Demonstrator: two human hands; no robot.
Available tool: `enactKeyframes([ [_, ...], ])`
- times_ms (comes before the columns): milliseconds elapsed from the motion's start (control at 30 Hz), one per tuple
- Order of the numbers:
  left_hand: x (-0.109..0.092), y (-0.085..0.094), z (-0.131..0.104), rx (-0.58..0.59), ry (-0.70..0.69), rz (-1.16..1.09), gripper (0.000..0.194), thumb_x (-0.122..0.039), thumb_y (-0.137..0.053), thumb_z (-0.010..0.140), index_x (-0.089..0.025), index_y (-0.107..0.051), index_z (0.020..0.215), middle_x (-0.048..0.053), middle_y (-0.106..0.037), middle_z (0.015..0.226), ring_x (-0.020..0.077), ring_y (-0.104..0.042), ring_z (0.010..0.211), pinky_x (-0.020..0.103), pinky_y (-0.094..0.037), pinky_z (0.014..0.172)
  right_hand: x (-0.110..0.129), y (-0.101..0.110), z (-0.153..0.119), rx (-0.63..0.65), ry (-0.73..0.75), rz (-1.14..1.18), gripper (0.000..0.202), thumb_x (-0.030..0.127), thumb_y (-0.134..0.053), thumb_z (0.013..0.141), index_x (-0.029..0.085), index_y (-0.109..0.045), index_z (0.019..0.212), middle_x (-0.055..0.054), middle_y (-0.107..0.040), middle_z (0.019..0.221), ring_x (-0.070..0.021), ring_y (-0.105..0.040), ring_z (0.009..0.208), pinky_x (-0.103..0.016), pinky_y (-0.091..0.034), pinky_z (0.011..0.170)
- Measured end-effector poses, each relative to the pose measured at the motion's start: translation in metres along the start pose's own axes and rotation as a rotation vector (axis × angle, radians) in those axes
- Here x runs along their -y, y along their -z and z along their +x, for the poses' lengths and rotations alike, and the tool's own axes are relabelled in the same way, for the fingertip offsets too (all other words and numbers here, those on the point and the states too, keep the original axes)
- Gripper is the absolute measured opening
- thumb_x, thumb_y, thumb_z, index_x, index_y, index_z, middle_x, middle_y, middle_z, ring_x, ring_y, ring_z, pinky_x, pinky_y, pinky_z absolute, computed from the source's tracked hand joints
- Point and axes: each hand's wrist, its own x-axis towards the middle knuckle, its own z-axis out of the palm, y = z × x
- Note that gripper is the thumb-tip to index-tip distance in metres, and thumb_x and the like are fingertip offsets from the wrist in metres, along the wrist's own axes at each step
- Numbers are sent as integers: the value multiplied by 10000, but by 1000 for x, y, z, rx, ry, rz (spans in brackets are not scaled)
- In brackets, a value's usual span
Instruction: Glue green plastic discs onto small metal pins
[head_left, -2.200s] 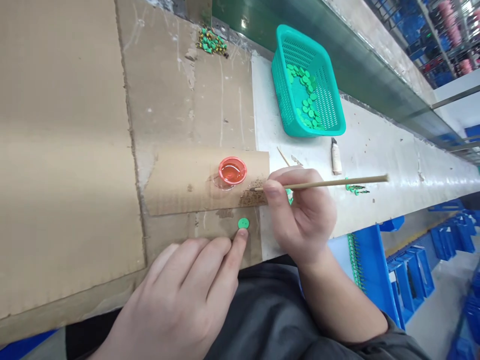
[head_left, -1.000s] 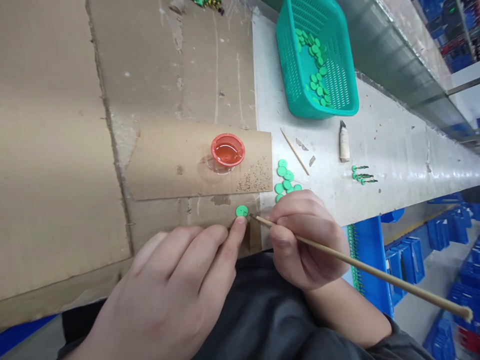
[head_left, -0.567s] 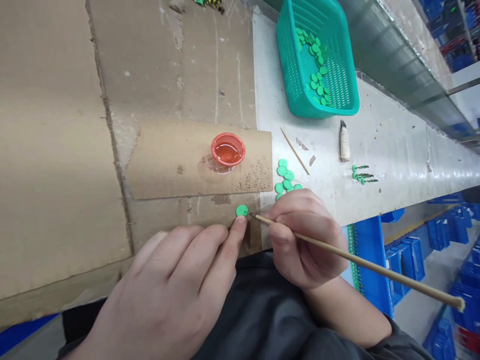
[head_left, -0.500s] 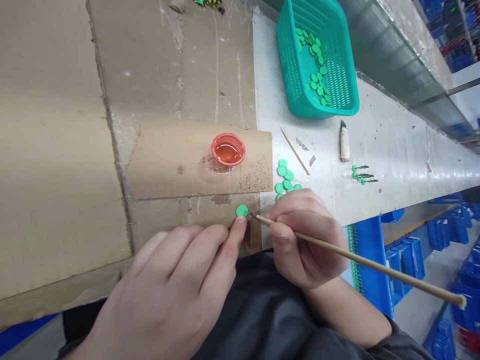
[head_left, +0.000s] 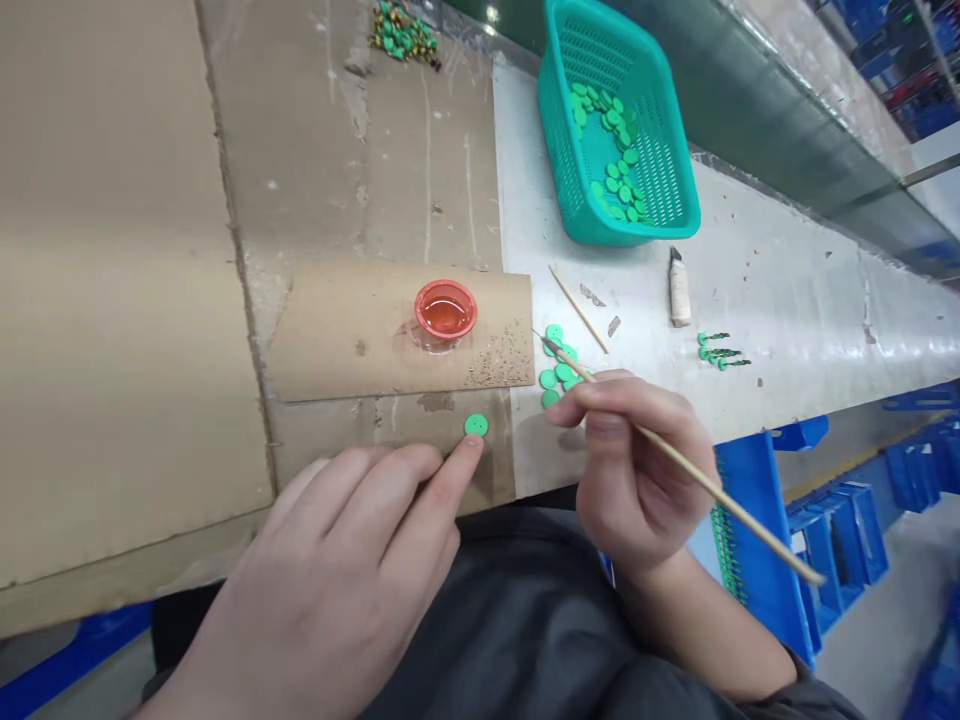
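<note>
My left hand [head_left: 352,545] lies flat, its index fingertip pressing the near edge of a green round button [head_left: 475,425] with small holes in its face. In my right hand [head_left: 645,470] is a thin wooden stick [head_left: 720,497] with a fine dark point, pinched between thumb and fingers. That point hovers around a small cluster of green buttons [head_left: 563,372]; whether it touches any I cannot tell. Beyond the left hand, a small red cup [head_left: 445,309] of clear reddish liquid stands on a cardboard strip [head_left: 330,330] dotted with tiny brown specks.
A teal basket [head_left: 559,170] at the back holds many green buttons. Another wooden stick [head_left: 579,309] and a white-wrapped blade tool [head_left: 679,290] lie on the table. Several green-headed dark pieces [head_left: 721,352] rest at the right, and a green and yellow pile [head_left: 403,35] at the far edge.
My right hand has drawn the stick's point away from the button under my left finger, up and right toward the cluster. The left finger remains on its button. The view has shifted slightly.
</note>
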Motion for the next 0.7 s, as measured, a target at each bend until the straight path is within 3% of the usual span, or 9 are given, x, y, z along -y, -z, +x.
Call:
enactKeyframes([
  [133, 1, 10, 6, 0, -14, -24, 350, -128, -582, 1169, -131, -710, 1494, 86, -747, 1157, 265, -665, 999, 452, -539, 940, -3, 10, 3, 276, 45, -60, 285, 27, -712, 1105, 257, -765, 1264, -40, -907, 1137, -208, -870, 1027, -425, -726, 959],
  [300, 4, 16, 10, 17, -38, -44, 255, -110, -571, 1176, -146, -709, 1387, 89, -738, 1187, 245, -684, 1011, 423, -563, 952, -9, 3, 3, 450, 165, -47, 285, 13, -654, 1106, 252, -694, 1257, -40, -897, 1137, -203, -811, 995, -447, -686, 968],
  [467, 6, 24, 9, 40, -4, -153, 286, -130, -551, 1201, -216, -710, 1422, 56, -771, 1208, 205, -738, 1059, 355, -608, 972, -10, -1, 2, 453, 190, -100, 241, 17, -630, 1116, 239, -686, 1191, -10, -848, 1009, -193, -702, 915, -390, -630, 900],
  [567, 5, 35, 4, 12, 135, -297, 328, -137, -555, 1205, -277, -737, 1439, 38, -772, 1241, 158, -774, 1093, 285, -635, 984, -8, -2, -1, 442, 172, -114, 204, 47, -657, 1128, 245, -680, 1173, -8, -857, 1026, -190, -703, 927, -382, -613, 907],
  [700, 6, 45, -4, -48, 346, -386, 210, -258, -656, 1202, -330, -797, 1340, -6, -788, 1269, 157, -804, 1110, 230, -669, 914, -5, 3, -8, 379, 176, -83, 216, 56, -675, 1144, 244, -698, 1248, -25, -874, 1066, -204, -743, 980, -397, -630, 931],
])
